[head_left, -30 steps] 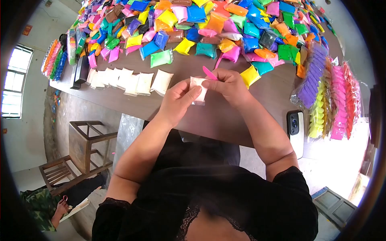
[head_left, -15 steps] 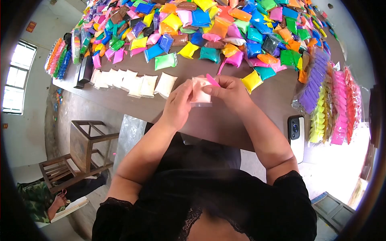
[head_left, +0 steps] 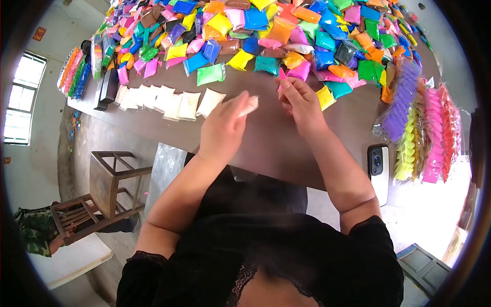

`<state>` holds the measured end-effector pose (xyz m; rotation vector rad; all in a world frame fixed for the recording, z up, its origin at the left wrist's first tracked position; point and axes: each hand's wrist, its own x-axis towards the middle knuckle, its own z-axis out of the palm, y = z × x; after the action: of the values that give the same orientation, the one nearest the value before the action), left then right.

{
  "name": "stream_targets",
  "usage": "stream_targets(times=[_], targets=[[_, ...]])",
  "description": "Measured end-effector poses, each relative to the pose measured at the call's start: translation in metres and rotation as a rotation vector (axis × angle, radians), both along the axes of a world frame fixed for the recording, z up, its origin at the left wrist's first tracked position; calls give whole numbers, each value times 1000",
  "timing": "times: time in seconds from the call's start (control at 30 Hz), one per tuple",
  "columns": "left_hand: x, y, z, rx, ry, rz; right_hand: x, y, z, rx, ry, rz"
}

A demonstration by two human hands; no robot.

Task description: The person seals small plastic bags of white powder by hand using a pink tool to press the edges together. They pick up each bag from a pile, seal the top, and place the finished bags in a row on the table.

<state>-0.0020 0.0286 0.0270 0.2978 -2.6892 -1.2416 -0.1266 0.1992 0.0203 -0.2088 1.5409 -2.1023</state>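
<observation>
My left hand is closed on a pale packet, seen partly edge-on and mostly behind the fingers. To its upper left, a row of cream-coloured packets lies on the brown table. My right hand pinches a small bright pink piece, its kind not clear, with the tip pointing up. A gap separates the two hands. Just beyond the right hand lie a yellow packet and a teal packet.
A large heap of coloured packets covers the table's far side. Bagged coloured strips and a phone are at the right. Black boxes stand left. Beyond the table are a wooden chair and a person in camouflage.
My hands have moved apart. The left has turned with the pale packet, and the right has drawn the pink piece away from it, up and right. The person in camouflage has shifted.
</observation>
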Motion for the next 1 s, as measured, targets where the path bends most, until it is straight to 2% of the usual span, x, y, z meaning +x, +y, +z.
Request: stream_targets(times=[0.07, 0.13, 0.2, 0.23, 0.3, 0.43, 0.5, 0.53, 0.57, 0.63, 0.73, 0.83, 0.97, 1.0], targets=[[9, 8, -19, -689, 50, -264, -1, 1, -4, -23, 12, 12], [19, 12, -14, -624, 41, -285, -2, 2, -11, -43, 22, 18], [20, 11, -11, -542, 38, -295, -5, 2, -18, 257, 387, 73], [21, 11, -11, -543, 42, -295, -6, 4, -17, 257, 392, 71], [23, 11, -11, -519, 291, -249, -7, 7, -15, 477, 840, 19], [18, 10, -22, -455, 291, -310, -4, 11, -2, 525, 843, 97], [16, 11, -19, -510, 364, -296, 3, 10, 5, 546, 712, 291], [15, 11, -20, -509, 364, -295, 5, 8, 2, 542, 827, 256], [15, 11, -20, -514, 365, -286, 2, 7, -1, 543, 826, 258], [17, 12, -21, -514, 363, -278, -3, 5, -6, 654, 1027, 182], [14, 12, -19, -533, 358, -270, -7, 4, -9, 615, 1028, 70], [16, 13, -20, -506, 342, -264, 5, 5, -1, 635, 1035, 180], [14, 13, -20, -510, 364, -261, -4, 1, -3, 701, 1107, 104], [14, 13, -20, -501, 349, -266, -1, 3, 4, 673, 1041, 136]])
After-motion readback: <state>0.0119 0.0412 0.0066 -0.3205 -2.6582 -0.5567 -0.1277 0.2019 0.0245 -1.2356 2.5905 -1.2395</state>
